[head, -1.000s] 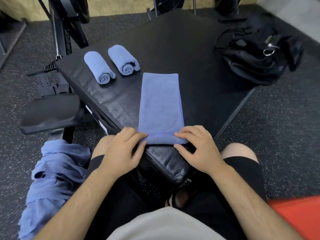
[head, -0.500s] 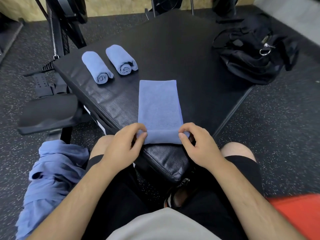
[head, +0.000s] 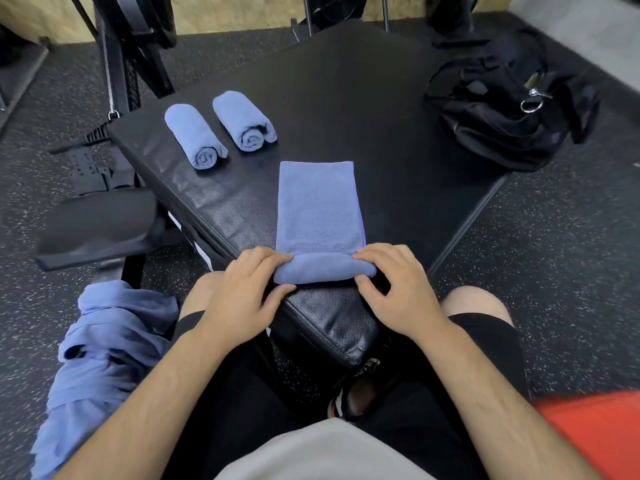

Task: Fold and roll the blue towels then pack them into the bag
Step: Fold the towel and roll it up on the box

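A folded blue towel (head: 318, 206) lies lengthwise on the black padded bench (head: 363, 109), its near end turned into a short roll. My left hand (head: 247, 289) grips the roll's left end and my right hand (head: 394, 289) grips its right end, fingers curled over the top and thumbs beneath. Two finished rolled towels (head: 195, 135) (head: 244, 121) lie side by side at the bench's far left. The black bag (head: 509, 109) sits at the bench's far right corner, its opening hard to make out.
A heap of loose blue towels (head: 104, 358) hangs at my left knee. A black padded seat (head: 97, 226) and gym machine frame (head: 131, 57) stand to the left. Speckled rubber floor (head: 554, 254) surrounds the bench. Something red (head: 599, 434) is at the lower right.
The towel's near edge has been lifted and rolled forward, away from me; the flat part is shorter and a roll has formed under both hands.
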